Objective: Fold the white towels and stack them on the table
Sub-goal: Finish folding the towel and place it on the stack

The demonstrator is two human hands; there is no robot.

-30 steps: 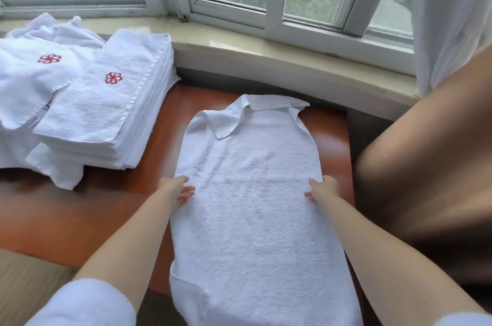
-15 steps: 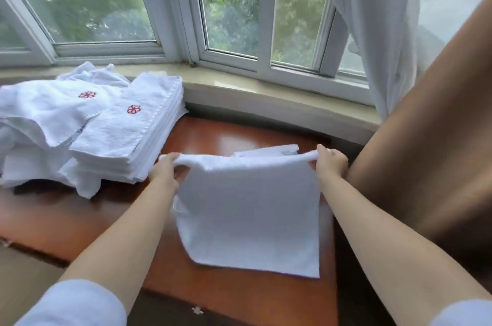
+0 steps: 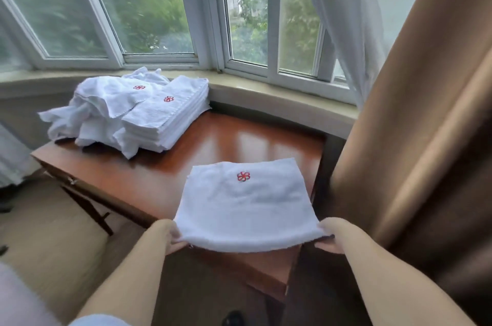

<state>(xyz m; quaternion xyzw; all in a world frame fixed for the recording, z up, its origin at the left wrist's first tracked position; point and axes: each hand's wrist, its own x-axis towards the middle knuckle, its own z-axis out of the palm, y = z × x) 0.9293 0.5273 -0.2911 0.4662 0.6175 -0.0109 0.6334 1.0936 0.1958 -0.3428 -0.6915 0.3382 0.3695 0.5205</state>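
I hold the folded towel (image 3: 246, 203) by its two near corners, my left hand (image 3: 170, 236) pinching the left corner and my right hand (image 3: 328, 236) pinching the right one, so the fold stays square while the far part lies flat on the surface (image 3: 213, 139). The near edge hangs just off the front of the wood, sagging a little between my hands, because soft terry has no stiffness of its own. The towel is white, nubbly and thick, roughly a rectangle, with a small red flower emblem (image 3: 243, 176) stitched near its far edge and facing up. The wood under it is glossy reddish-brown and mirrors the window light. At the far left corner sits the stack of folded towels (image 3: 170, 118), edges lined up in neat layers, and beside it, touching, a loose heap of unfolded towels (image 3: 106, 104). I judge one more fold is due before this one joins the stack.
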